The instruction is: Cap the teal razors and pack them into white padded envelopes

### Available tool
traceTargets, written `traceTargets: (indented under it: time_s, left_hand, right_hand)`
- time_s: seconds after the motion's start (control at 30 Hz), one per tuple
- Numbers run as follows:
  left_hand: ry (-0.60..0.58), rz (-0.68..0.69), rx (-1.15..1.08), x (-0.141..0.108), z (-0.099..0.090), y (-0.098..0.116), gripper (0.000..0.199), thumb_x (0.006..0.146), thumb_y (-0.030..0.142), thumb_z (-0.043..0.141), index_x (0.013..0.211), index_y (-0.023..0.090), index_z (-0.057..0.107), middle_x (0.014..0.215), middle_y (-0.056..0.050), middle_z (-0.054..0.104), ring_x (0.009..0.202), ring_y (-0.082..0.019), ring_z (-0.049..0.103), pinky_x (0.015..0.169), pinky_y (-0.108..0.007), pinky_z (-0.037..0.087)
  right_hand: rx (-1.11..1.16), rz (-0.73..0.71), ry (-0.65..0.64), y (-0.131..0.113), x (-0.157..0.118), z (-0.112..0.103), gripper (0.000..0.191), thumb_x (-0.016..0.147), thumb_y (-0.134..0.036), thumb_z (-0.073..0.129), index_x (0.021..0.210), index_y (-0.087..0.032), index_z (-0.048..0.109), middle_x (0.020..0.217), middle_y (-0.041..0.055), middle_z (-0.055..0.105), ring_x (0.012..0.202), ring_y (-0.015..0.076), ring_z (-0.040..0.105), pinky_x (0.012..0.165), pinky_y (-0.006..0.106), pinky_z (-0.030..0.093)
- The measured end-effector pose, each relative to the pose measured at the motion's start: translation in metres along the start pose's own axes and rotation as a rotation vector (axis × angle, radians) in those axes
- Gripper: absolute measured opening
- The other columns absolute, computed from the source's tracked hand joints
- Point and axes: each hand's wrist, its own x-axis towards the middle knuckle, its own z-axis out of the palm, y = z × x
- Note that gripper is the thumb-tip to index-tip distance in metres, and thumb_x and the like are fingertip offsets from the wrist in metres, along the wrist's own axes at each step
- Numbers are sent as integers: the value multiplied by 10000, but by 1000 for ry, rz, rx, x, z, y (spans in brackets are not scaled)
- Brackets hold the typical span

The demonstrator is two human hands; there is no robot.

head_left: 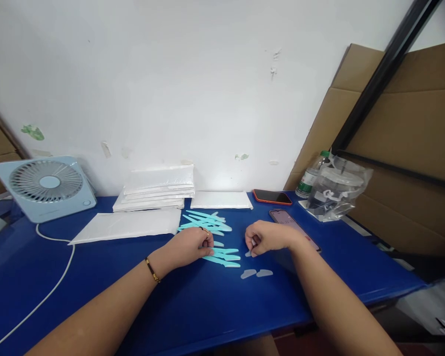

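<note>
Fingers of left hand curled closed, apparently around blue razors; right hand pinching a clear cap | two loose caps nearer bench front edge | razor heap toward back edge; apparently partway, heap left.

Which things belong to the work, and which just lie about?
Job, apparently:
turquoise sticks, some in the left hand
translucent pieces, one in the right hand

Lying about, probably:
fan
phones
bottle
bagged cup
white packets, possibly related
</note>
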Motion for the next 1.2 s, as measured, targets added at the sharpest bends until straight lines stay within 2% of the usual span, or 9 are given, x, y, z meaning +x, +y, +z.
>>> traceTargets:
  time_s: [0.17, 0.3, 0.6, 0.73, 0.9, 0.97, 1.07, 1.13, 1.2]
  left_hand:
    - [56, -11, -29, -1, -9, -4, 168, 819, 364, 526, 790, 216, 602, 751, 13, 614, 692, -135, 527, 585, -225, 341]
    - [62, -22, -52, 0, -11, -7, 175, 821, 368, 523, 801, 216, 607, 764, 11, 614, 691, -135, 528, 582, -225, 344]
    - [89, -14, -99, 1, -8, -1, 209, 829, 386, 500, 807, 204, 601, 763, 5, 622, 679, -134, 544, 599, -231, 383]
    - [202, -53, -10, 5, -6, -6, 204, 830, 388, 499, 817, 210, 598, 809, -7, 629, 736, -157, 558, 637, -257, 398]
    - [382, -77, 141, 6, -10, -11, 249, 786, 358, 580, 995, 226, 602, 1020, -39, 626, 972, -219, 538, 812, -320, 408]
    - [319, -9, 143, 3, -11, -7, 220, 780, 365, 595, 953, 233, 627, 991, -27, 634, 951, -209, 547, 801, -307, 406]
    - [108, 99, 121, -1, -9, 0, 154, 786, 362, 596, 848, 238, 665, 875, -3, 660, 821, -172, 579, 715, -269, 400]
    - [58, 116, 140, -1, -5, 2, 147, 772, 356, 616, 842, 242, 678, 851, -1, 674, 802, -173, 587, 711, -271, 388]
    - [51, 93, 154, 0, -1, 2, 129, 768, 337, 614, 817, 239, 682, 819, -1, 682, 776, -171, 590, 703, -274, 379]
  right_hand:
    - [199, -55, 115, -3, -4, -4, 149, 741, -267, 602, 824, -153, 650, 676, 13, 635, 587, 114, 564, 535, 204, 414]
    - [241, -112, 251, -8, -3, -2, 178, 757, -311, 610, 824, -153, 659, 639, 7, 616, 565, 106, 542, 507, 197, 395]
    - [368, -180, 323, -17, 11, 12, 232, 773, -361, 620, 846, -144, 656, 690, 31, 658, 589, 126, 608, 549, 220, 459]
    - [406, -161, 428, -19, 30, 24, 264, 776, -391, 620, 849, -140, 650, 683, 39, 658, 612, 136, 616, 579, 232, 469]
    - [151, -55, 611, -13, 35, 20, 244, 757, -340, 639, 929, -170, 675, 776, 44, 670, 652, 132, 579, 603, 237, 435]
    - [93, -83, 529, -10, 22, 11, 211, 749, -341, 646, 863, -168, 685, 772, 34, 660, 628, 119, 552, 574, 223, 410]
    - [99, -119, 205, -11, -1, -2, 245, 693, -378, 695, 799, -158, 688, 683, 7, 634, 572, 106, 526, 510, 201, 374]
    - [64, -147, 73, -15, -10, -3, 270, 644, -383, 733, 794, -161, 697, 687, 0, 634, 584, 105, 531, 508, 195, 369]
    - [-4, -180, 10, -21, -10, 1, 265, 608, -360, 757, 785, -170, 706, 729, 1, 643, 616, 108, 543, 523, 192, 369]
